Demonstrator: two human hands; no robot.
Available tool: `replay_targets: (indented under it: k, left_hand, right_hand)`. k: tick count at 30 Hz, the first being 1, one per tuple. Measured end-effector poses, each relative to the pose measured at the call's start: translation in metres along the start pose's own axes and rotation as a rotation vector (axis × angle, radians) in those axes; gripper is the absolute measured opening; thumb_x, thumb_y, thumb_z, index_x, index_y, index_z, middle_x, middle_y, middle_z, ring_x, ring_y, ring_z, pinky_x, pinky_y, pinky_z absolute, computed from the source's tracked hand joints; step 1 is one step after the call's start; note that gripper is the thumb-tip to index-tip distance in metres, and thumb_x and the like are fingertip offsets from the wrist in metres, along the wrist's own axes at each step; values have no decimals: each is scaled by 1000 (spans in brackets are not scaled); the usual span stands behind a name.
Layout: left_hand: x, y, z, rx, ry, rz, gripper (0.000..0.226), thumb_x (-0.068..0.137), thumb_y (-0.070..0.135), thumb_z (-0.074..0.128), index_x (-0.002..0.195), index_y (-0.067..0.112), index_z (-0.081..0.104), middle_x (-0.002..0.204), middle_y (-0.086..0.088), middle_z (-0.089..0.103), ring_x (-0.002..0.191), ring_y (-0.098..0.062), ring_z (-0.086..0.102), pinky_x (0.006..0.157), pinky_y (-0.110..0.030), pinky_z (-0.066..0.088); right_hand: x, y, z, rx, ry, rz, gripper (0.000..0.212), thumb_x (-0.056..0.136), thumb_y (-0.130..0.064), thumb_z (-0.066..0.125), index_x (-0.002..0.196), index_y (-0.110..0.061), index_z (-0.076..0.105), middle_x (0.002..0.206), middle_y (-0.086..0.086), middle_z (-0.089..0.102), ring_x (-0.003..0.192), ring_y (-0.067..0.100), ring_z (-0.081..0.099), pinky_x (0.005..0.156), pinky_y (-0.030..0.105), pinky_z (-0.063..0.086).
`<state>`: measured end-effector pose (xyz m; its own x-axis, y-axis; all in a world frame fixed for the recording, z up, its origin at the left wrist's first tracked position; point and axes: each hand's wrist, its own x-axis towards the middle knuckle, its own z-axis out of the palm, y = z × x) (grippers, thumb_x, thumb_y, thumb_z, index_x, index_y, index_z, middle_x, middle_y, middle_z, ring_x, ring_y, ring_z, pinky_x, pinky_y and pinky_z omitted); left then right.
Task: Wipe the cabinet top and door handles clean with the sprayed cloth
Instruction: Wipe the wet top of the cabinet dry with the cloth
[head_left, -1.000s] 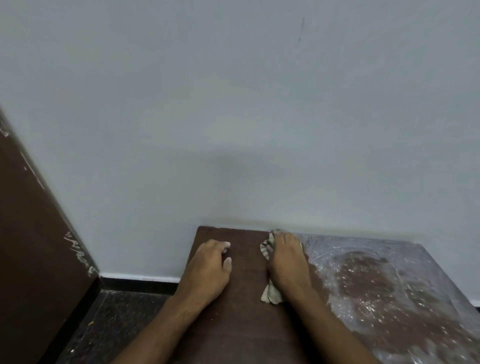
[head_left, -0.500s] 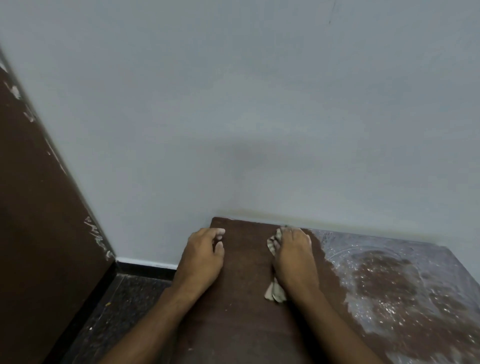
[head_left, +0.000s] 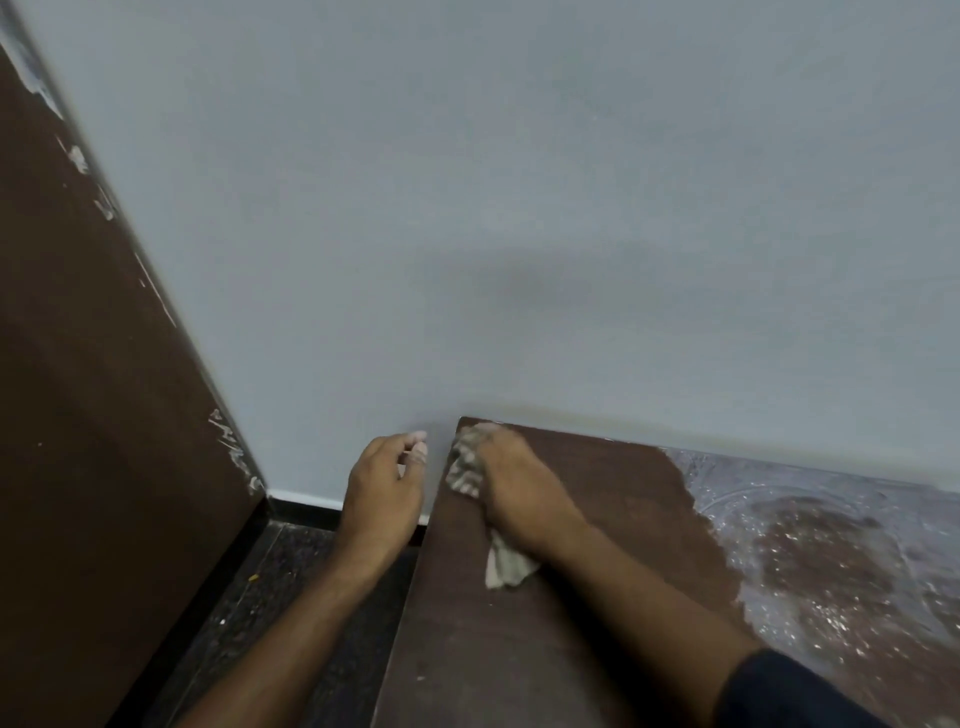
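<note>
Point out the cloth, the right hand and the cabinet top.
cloth (head_left: 506, 564), head view, loose tail behind the wrist.
right hand (head_left: 517, 480), head view, back of the hand.
cabinet top (head_left: 467, 649), head view, bare brown surface.

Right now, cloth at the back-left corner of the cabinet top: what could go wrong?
1. The right hand presses the cloth right at the cabinet top's left edge; one more stroke could push it off onto the floor.
2. The left hand hangs off the top, so nothing braces the person.
3. The dusty film on the right is still unwiped and could get skipped.
</note>
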<state>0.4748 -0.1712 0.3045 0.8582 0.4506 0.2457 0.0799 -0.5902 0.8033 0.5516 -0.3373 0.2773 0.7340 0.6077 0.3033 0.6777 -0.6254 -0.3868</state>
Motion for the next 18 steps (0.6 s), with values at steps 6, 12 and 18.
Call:
replay_targets:
  k: [6,12,18]
  left_hand:
    - [-3,1,3,-14,-21,-26,33,101,28,46,126,15,63,120,2,61,102,-7,54,87,-20,40]
    - [-8,-5,-2,-43,-26,10,27,98,20,53,121,16,66,114,4,61,91,1,56,80,-19,44]
    - [-29,-1,-8,-52,7,-1,28,100,23,51,121,15,66,114,2,62,97,-10,57,82,-20,42]
  right_hand:
    - [12,-17,10,-82,-52,-99,44,103,-27,47,142,-9,48,145,9,50,138,25,41,120,40,29]
    - [43,15,5,-108,-12,-37,44,98,-23,57,138,-4,51,138,15,51,128,32,48,112,42,38]
    - [-34,-42,0,48,-50,-111,44,100,-19,49,142,-9,49,146,11,49,138,25,41,119,40,30]
